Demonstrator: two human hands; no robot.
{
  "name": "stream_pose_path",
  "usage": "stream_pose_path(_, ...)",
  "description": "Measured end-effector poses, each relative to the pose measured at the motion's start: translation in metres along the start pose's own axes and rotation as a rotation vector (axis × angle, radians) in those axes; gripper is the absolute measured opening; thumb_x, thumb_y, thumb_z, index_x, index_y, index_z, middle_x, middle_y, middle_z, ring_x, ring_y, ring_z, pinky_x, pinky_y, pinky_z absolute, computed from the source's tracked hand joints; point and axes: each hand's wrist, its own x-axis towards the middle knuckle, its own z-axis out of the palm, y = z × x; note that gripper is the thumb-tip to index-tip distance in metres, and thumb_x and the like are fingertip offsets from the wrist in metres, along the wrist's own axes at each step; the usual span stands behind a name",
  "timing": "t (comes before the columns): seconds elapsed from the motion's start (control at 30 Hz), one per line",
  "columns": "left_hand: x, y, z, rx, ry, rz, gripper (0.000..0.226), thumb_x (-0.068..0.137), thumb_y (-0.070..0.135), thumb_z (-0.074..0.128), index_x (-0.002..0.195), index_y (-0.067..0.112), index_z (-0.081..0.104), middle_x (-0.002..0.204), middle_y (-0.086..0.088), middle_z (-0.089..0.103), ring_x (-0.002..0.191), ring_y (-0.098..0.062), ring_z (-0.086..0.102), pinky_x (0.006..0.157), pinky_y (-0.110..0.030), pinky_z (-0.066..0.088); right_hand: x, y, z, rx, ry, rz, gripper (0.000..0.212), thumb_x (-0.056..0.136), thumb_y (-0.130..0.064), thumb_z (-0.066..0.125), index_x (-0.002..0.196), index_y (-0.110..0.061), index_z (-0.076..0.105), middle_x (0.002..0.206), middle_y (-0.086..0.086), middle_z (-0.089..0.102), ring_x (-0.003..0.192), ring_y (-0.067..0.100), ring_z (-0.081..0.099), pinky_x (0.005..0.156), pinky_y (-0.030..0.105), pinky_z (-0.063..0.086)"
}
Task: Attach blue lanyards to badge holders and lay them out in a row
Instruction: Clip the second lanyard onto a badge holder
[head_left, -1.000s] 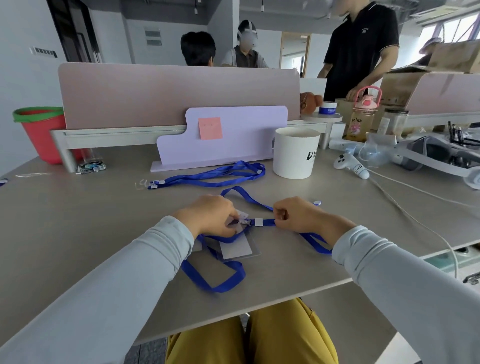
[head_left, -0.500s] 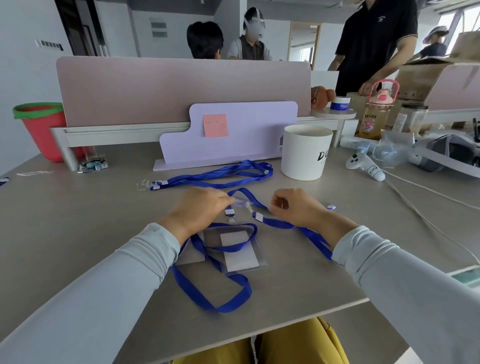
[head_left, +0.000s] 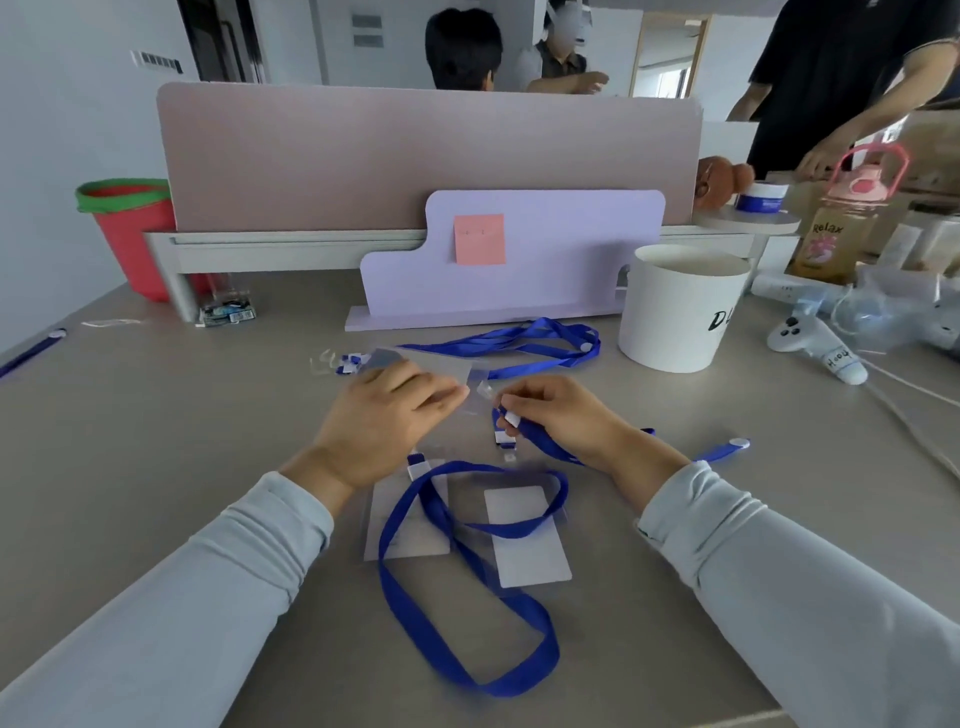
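- Left hand (head_left: 382, 421), centre of the frame: fingers curled, pinching a clear badge holder (head_left: 436, 366) by its near edge.
- Right hand (head_left: 563, 415), just right of it: fingertips pinch the clip end (head_left: 511, 420) of a blue lanyard (head_left: 543, 444), whose strap runs under the wrist toward the right.
- Lower centre: 2 more badge holders (head_left: 527, 545) lie flat on the table (head_left: 156, 467) under a looped lanyard (head_left: 467, 629).
- Upper centre: spare lanyards (head_left: 519, 340) lie beside a white cup (head_left: 675, 312).
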Motion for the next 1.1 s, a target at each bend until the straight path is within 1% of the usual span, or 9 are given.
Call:
stream_pose_path(0.17, -0.008, 0.000, 0.002, -0.018, -0.060, 0.032, 0.057, 0.065, -0.003, 0.074, 0.118, 0.013, 0.063, 0.104, -0.001, 0.069, 0.088, -0.018, 0.043, 0.059, -0.031, 0.053, 0.007, 0.003, 0.005, 0.136, -0.061, 0.052, 0.015, 0.095, -0.010, 0.048, 0.086, -0.009, 0.060, 0.079, 0.005, 0.064, 0.069, 0.014, 0.060, 0.070, 0.023, 0.053)
stream_pose_path(0.27, -0.009, 0.002, 0.002, -0.023, -0.074, 0.059, 0.060, 0.064, -0.004, 0.077, 0.120, 0.015, 0.063, 0.109, 0.001, 0.068, 0.087, -0.017, 0.041, 0.058, -0.030, 0.054, 0.005, 0.004, 0.006, 0.188, -0.081, 0.070, 0.017, 0.096, -0.007, 0.043, 0.085, -0.007, 0.056, 0.076, 0.006, 0.064, 0.062, 0.013, 0.057, 0.063, 0.020, 0.051)
stream_pose_path(0.4, -0.009, 0.003, 0.004, -0.034, -0.075, 0.090, 0.061, 0.067, -0.011, 0.069, 0.121, 0.016, 0.062, 0.113, 0.002, 0.067, 0.082, -0.016, 0.038, 0.056, -0.029, 0.052, 0.002, 0.002, 0.003, 0.073, -0.062, 0.034, 0.017, 0.095, -0.008, 0.044, 0.084, -0.009, 0.056, 0.067, 0.001, 0.057, 0.055, 0.008, 0.047, 0.055, 0.016, 0.044)
stream_pose_path(0.53, -0.009, 0.003, 0.004, -0.021, -0.072, 0.122, 0.048, 0.083, -0.005, 0.040, 0.121, 0.016, 0.061, 0.115, 0.003, 0.067, 0.079, -0.016, 0.037, 0.055, -0.031, 0.052, 0.001, 0.003, 0.002, 0.017, -0.071, 0.049, 0.011, 0.093, -0.011, 0.051, 0.093, -0.008, 0.062, 0.066, 0.000, 0.054, 0.056, 0.006, 0.044, 0.054, 0.016, 0.041)
stream_pose_path(0.67, -0.007, 0.007, 0.001, -0.035, -0.063, 0.140, 0.046, 0.076, -0.005, 0.054, 0.117, 0.014, 0.064, 0.112, 0.001, 0.068, 0.079, -0.016, 0.037, 0.054, -0.032, 0.053, -0.002, 0.004, 0.002, 0.000, -0.052, 0.080, 0.012, 0.091, -0.013, 0.055, 0.094, -0.009, 0.066, 0.066, -0.003, 0.058, 0.056, 0.005, 0.046, 0.057, 0.017, 0.041)
stream_pose_path(0.8, -0.005, 0.012, -0.001, -0.077, -0.086, 0.137, 0.035, 0.083, 0.013, 0.050, 0.114, 0.016, 0.066, 0.111, 0.001, 0.068, 0.084, -0.016, 0.042, 0.058, -0.032, 0.053, -0.004, 0.003, 0.001, 0.002, 0.013, 0.050, 0.013, 0.088, -0.013, 0.060, 0.092, -0.004, 0.068, 0.065, -0.008, 0.060, 0.051, 0.000, 0.051, 0.054, 0.013, 0.041)
stream_pose_path(0.9, -0.003, 0.015, -0.002, -0.129, -0.118, 0.100, 0.035, 0.087, 0.034, 0.046, 0.105, 0.017, 0.070, 0.109, 0.002, 0.068, 0.089, -0.014, 0.046, 0.063, -0.031, 0.054, -0.005, 0.001, 0.004, 0.007, 0.038, 0.030, 0.011, 0.087, -0.012, 0.062, 0.089, -0.003, 0.069, 0.063, -0.009, 0.060, 0.050, 0.000, 0.052, 0.050, 0.007, 0.040)
stream_pose_path(1.0, -0.001, 0.019, -0.003, -0.203, -0.111, 0.010, 0.031, 0.091, 0.030, 0.045, 0.101, 0.015, 0.071, 0.111, 0.001, 0.067, 0.091, -0.015, 0.057, 0.066, -0.033, 0.055, -0.007, -0.001, 0.007, -0.014, 0.034, 0.015, 0.010, 0.085, -0.014, 0.064, 0.089, -0.007, 0.070, 0.069, -0.004, 0.063, 0.055, -0.001, 0.055, 0.051, 0.006, 0.042)
stream_pose_path(1.1, 0.000, 0.025, -0.006, -0.322, -0.059, -0.145, 0.029, 0.089, 0.025, 0.048, 0.104, 0.012, 0.069, 0.103, -0.003, 0.068, 0.085, -0.016, 0.063, 0.069, -0.027, 0.055, -0.009, -0.003, 0.009, -0.001, 0.018, -0.008, 0.007, 0.083, -0.014, 0.066, 0.087, -0.011, 0.071, 0.074, 0.000, 0.066, 0.063, 0.004, 0.056, 0.055, 0.008, 0.044)
